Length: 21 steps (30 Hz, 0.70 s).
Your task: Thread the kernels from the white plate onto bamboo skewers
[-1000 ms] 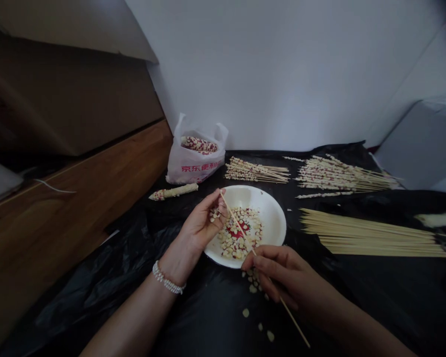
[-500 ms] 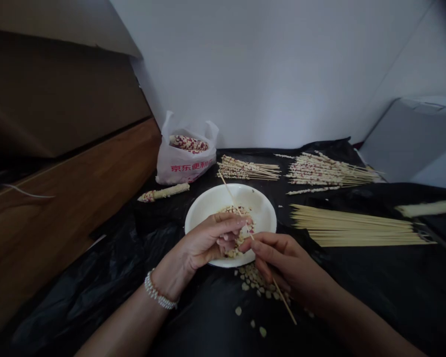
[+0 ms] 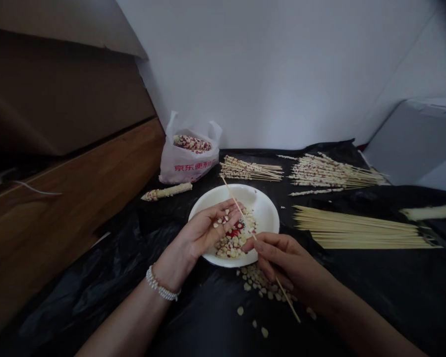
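My left hand [image 3: 198, 233] is palm up over a white bowl [image 3: 268, 208], fingers stretched out. Several pale corn kernels [image 3: 223, 218] lie on its fingers. Between the thumb and fingers of my right hand [image 3: 282, 255], at the bowl's near right edge, is a thin bamboo skewer [image 3: 231, 194]. It slants from the upper left, over my left fingertips, to the lower right, and no kernels show on its upper part. More loose kernels [image 3: 230, 246] lie in the bowl, around a red pattern on its bottom.
Loose kernels [image 3: 260, 285] are scattered on black plastic sheeting [image 3: 208, 312]. Behind the bowl stand a white bag [image 3: 189, 171] with speckled corn and a partly stripped cob [image 3: 167, 191]. Kernel-threaded skewers [image 3: 315, 171] and bare skewers [image 3: 357, 228] lie to the right.
My left fingers have uncurled from their pinch near the skewer and opened out flat, showing kernels on them and more of the bowl. My right hand keeps its hold on the skewer.
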Each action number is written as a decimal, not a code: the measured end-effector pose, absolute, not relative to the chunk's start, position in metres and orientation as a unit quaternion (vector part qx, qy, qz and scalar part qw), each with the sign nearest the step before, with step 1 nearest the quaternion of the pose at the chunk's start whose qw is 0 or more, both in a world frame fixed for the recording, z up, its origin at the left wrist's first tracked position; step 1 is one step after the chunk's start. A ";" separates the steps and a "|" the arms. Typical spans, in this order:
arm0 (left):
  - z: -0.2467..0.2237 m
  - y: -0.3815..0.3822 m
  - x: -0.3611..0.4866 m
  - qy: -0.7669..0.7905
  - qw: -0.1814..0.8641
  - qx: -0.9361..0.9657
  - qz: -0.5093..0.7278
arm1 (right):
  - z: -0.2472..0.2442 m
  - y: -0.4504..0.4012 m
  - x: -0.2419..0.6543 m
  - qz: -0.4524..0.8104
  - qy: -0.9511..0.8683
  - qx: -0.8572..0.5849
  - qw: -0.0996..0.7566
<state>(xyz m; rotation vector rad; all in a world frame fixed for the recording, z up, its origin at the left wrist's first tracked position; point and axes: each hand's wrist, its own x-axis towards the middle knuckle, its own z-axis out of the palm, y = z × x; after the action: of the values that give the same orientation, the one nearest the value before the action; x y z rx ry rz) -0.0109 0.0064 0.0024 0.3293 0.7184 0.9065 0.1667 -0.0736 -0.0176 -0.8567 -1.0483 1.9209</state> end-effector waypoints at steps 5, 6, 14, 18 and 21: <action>0.001 0.006 -0.010 0.355 0.789 0.167 0.472 | -0.017 -0.076 0.166 0.759 -0.424 -0.329 0.369; 0.002 0.006 -0.010 0.358 0.786 0.165 0.477 | -0.017 -0.076 0.165 0.758 -0.427 -0.330 0.365; 0.009 0.007 -0.011 0.380 0.749 0.141 0.524 | -0.019 -0.076 0.161 0.763 -0.428 -0.335 0.351; 0.010 0.012 -0.017 0.363 0.744 0.106 0.550 | -0.018 -0.080 0.161 0.777 -0.438 -0.310 0.328; 0.010 0.016 -0.022 0.358 0.743 0.075 0.560 | -0.017 -0.082 0.160 0.794 -0.433 -0.300 0.304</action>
<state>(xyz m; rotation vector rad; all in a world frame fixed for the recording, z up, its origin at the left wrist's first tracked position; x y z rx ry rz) -0.0216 0.0159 0.0101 0.1650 0.7840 1.2273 0.1597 -0.0823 -0.0169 -0.7937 -1.1474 2.1024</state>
